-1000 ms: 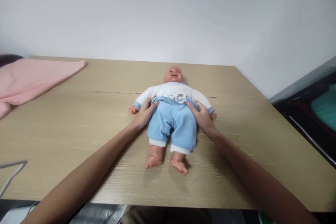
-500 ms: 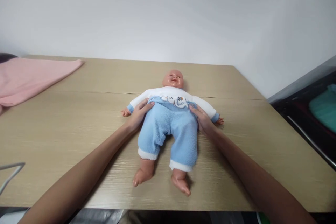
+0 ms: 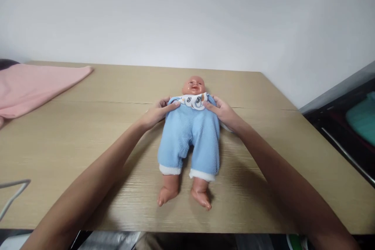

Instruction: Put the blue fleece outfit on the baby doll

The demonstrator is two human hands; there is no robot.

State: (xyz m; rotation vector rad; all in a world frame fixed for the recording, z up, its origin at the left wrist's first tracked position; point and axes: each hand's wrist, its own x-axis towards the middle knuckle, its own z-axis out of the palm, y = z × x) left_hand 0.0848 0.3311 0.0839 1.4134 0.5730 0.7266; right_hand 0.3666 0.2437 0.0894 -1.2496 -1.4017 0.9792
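A baby doll (image 3: pixel 193 85) lies on its back on the wooden table (image 3: pixel 263 133), head away from me, bare feet toward me. It wears light blue fleece trousers (image 3: pixel 190 136) and a white top (image 3: pixel 195 100) with a printed patch. My left hand (image 3: pixel 156 113) pinches the left side of the trousers' waistband. My right hand (image 3: pixel 221 111) pinches the right side. The waistband sits high on the doll's chest, just under its chin. The doll's arms are hidden behind my hands.
A pink cloth (image 3: pixel 32 86) lies at the table's far left. A thin white wire hanger (image 3: pixel 13 195) pokes in at the near left edge. A dark shelf with a teal item (image 3: pixel 361 119) stands to the right. A white wall is behind.
Both hands have moved up the doll's body, pulling the trousers' waistband from the belly to the chest. The white top is now mostly covered and the doll's arms are hidden.
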